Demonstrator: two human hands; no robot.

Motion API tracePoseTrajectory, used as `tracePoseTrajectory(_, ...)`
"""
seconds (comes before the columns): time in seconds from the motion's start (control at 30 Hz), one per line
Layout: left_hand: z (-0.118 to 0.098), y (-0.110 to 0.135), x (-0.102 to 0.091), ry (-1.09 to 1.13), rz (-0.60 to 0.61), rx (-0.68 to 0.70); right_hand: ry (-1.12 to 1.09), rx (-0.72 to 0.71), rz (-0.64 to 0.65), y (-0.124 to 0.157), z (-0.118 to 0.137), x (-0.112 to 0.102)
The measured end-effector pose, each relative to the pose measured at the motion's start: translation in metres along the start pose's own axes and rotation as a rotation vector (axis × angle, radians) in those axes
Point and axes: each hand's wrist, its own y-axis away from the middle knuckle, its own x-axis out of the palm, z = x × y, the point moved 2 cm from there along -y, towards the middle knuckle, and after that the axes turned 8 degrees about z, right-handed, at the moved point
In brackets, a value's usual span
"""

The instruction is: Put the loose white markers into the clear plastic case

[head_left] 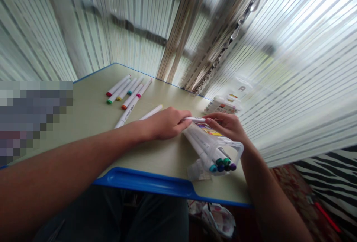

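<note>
A white marker [197, 119] lies level between my two hands, above the far end of a clear plastic marker case. My left hand [169, 123] pinches its left end, and my right hand [227, 126] closes fingers and thumb on its right end. The clear case [214, 143] rests on the table with its open end toward me; several markers with teal, green, blue and purple ends [223, 164] lie inside. Beyond my left wrist is a white marker with a yellow tip [151, 112]. Its lower part is hidden by my forearm.
Several loose white markers [129, 87] with coloured ends lie at the far left of the table [164, 156]. Another clear case [223, 104] stands at the far right edge. The near edge has a blue tray groove [147, 179]. String curtains [134, 22] hang behind.
</note>
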Motion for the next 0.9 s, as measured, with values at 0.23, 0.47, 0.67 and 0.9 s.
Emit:
tracePoseTrajectory(0.23,-0.0007,0.0000,0.0004,0.003,0.042,-0.022,-0.010,0.013,0.021,0.0005,0.0010,-0.0013)
tracePoseTrajectory(0.47,-0.0017,0.0003,0.0020,-0.005,0.050,-0.022,-0.004,0.007,0.002,0.0010,0.0028,-0.0005)
tracePoseTrajectory(0.67,-0.0025,0.0007,0.0019,-0.003,0.053,-0.017,0.007,0.002,-0.012,0.0019,0.0034,-0.0009)
tracePoseTrajectory(0.9,-0.0018,-0.0002,0.0025,-0.007,0.043,-0.005,-0.033,0.005,-0.005,0.0025,-0.0007,0.0004)
